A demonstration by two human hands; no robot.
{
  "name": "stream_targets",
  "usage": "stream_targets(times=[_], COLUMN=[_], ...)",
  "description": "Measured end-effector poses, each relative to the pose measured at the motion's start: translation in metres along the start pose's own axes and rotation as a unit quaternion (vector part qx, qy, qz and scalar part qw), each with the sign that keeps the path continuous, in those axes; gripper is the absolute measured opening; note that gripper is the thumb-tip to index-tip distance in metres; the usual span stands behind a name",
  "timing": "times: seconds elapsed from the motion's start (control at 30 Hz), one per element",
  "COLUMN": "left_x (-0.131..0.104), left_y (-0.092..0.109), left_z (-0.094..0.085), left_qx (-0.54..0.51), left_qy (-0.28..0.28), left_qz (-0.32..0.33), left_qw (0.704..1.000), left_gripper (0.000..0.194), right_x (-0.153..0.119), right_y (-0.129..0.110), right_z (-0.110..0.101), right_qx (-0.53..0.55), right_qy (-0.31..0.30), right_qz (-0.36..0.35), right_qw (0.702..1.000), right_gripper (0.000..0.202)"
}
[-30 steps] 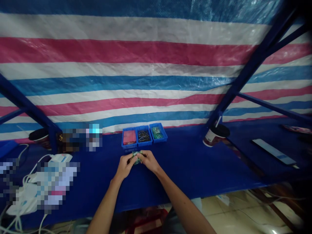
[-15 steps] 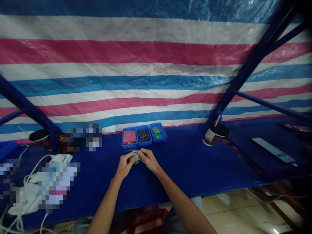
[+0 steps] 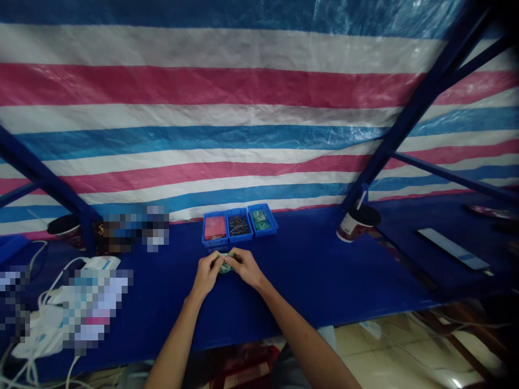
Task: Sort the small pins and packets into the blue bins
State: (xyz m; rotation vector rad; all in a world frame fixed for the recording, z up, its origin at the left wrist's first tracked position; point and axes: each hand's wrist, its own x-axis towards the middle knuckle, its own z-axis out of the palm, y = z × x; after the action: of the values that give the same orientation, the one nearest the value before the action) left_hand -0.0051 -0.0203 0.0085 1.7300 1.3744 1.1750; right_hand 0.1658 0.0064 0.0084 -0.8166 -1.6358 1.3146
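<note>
Between both hands is a small shiny green packet [image 3: 226,267], partly covered by fingers, so its contents do not show clearly. My left hand [image 3: 206,274] pinches its left side with thumb and fingertips. On the opposite side, my right hand [image 3: 246,267] grips it, the thumb tips close together near its top. Just beyond my hands stand three small blue bins: the left bin [image 3: 204,237] has pink flat pieces in it, the middle bin [image 3: 240,237] thin dark metal pieces like nails or screws, the right bin [image 3: 267,231] green packets.
A dark-lidded cup [image 3: 352,229] with a straw stands to the right, near a blue frame post [image 3: 367,175]. Farther right lies a flat grey device [image 3: 454,249]. White power strips [image 3: 40,329] and cables crowd the left of the blue table [image 3: 324,286]. Striped sheeting rises behind.
My thumbs have drawn closer together on the packet's upper edge, and more of its lower part now shows beneath them. The bins and other things stay put.
</note>
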Motion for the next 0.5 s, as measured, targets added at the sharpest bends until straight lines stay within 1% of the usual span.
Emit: stream_targets(times=[0.1,0.23,0.37,0.5], left_x=[-0.0002,-0.0004,-0.0005,-0.0007], left_y=[0.0044,0.0088,0.0064,0.0049], left_z=[0.0013,0.0008,-0.0003,0.0008], left_qx=[-0.015,-0.004,0.0,-0.004], left_qy=[-0.011,-0.013,0.005,0.028], left_qz=[-0.001,0.013,0.015,0.007], left_qw=[1.0,1.0,1.0,1.0], left_gripper=[0.035,0.032,0.032,0.032], right_x=[0.0012,0.0016,0.0014,0.0013], right_y=[0.0016,0.0008,0.003,0.0036], right_z=[-0.0018,-0.0018,0.0011,0.001], right_qx=[0.004,0.025,0.049,0.035], right_qy=[0.017,0.032,0.003,0.015], right_qz=[-0.008,-0.006,0.006,0.011], right_qw=[1.0,0.999,0.999,0.999], right_gripper=[0.037,0.035,0.032,0.033])
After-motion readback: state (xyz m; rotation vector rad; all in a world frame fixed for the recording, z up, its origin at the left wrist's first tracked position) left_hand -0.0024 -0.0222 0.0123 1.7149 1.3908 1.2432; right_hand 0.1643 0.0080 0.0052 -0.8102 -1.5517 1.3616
